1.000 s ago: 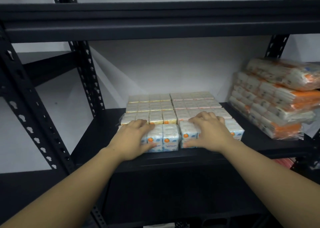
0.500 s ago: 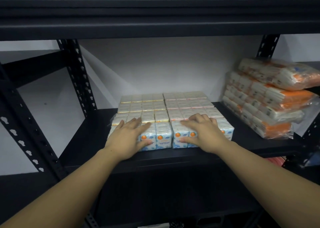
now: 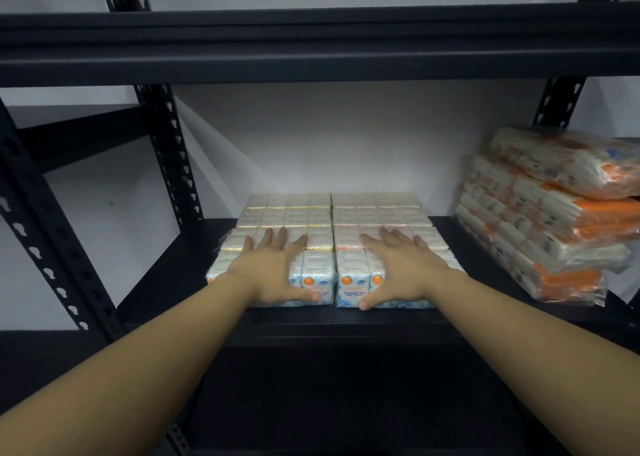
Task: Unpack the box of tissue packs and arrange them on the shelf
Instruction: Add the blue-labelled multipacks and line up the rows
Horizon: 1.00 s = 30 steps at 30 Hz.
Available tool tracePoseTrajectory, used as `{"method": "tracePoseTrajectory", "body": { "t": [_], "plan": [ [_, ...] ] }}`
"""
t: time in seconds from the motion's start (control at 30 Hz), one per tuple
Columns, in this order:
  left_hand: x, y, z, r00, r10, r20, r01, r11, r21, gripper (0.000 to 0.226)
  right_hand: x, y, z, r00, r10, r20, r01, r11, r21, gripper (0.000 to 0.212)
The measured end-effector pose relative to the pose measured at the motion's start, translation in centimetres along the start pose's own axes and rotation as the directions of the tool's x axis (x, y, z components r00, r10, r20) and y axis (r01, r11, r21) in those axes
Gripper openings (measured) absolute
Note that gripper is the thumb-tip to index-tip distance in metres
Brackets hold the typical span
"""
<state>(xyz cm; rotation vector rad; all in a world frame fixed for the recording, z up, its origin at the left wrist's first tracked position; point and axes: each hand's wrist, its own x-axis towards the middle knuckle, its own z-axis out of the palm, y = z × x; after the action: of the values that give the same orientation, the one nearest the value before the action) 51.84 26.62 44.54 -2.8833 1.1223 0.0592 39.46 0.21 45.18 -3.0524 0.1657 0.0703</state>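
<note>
Open palms, left hand (image 3: pixel 273 272) and right hand (image 3: pixel 403 272), flat atop front tissue packs (image 3: pixel 320 275), thumbs on fronts, squaring rows on shelf (image 3: pixel 346 320).

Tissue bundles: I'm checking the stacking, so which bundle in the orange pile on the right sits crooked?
The top bundle of the orange pile: it lies tilted and skewed, while those beneath lie flat.

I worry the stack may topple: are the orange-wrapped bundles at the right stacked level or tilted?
Tilted. The orange-wrapped bundles overlap unevenly on the shelf, the top one slanting.
</note>
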Motion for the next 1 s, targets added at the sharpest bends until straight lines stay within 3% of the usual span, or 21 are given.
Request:
{"method": "tracePoseTrajectory", "body": {
  "t": [0.6, 1.0],
  "plan": [
    [1.3, 0.0, 0.1, 1.000, -0.009, -0.014, 0.010, 0.999, 0.045, 0.126, 1.7, 0.4, 0.3, 0.999, -0.002, -0.049, -0.003, 0.995, -0.102, 0.137],
    [-1.2, -3.1, -1.7, 1.000, -0.018, 0.022, 0.019, 0.998, -0.055, 0.140, 0.3, -1.2, -0.6, 0.999, 0.037, 0.000, -0.037, 0.999, 0.003, 0.131]
  ]
}}
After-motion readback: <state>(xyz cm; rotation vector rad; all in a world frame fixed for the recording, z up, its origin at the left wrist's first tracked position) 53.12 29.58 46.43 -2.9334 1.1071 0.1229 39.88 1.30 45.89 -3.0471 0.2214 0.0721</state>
